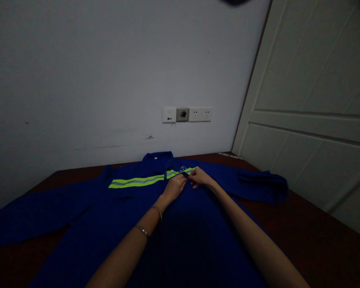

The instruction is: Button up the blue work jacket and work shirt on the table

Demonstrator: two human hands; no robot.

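Across the dark red surface (312, 228) lies a blue garment (123, 214), its collar (157, 158) at the far edge and a yellow-green band (138, 181) over its chest. Beside that band the left hand (175, 187) and right hand (199, 177) nearly meet, the fingers of each clamped on its cloth. One sleeve (262, 188) reaches near the right edge.

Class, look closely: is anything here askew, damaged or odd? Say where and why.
The right sleeve looks folded back, while the left sleeve stretches out. Dark scuffs mark the wall above the collar. One grey plate interrupts the white sockets.
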